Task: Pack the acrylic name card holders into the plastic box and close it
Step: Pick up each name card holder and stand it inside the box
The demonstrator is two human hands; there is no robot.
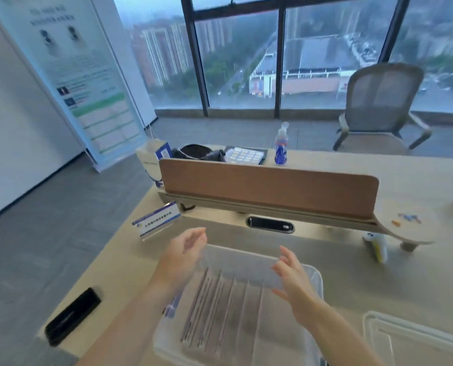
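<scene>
A clear plastic box (315, 282) sits on the desk in front of me, with several acrylic name card holders (220, 310) standing in a row inside it. Over the far end of the box I hold one more clear acrylic holder (242, 266) level. My left hand (187, 248) presses its left end and my right hand (292, 276) its right end, fingers spread. Another holder with a blue and white card (158, 220) stands on the desk to the far left of the box. The clear lid (410, 339) lies at the lower right.
A wooden divider (270, 190) crosses the desk behind the box, with a black cable port (270, 224) below it. A black flat case (72, 315) lies near the left edge. A small plush toy (377, 245), a blue bottle (281, 150) and an office chair (381, 107) lie further off.
</scene>
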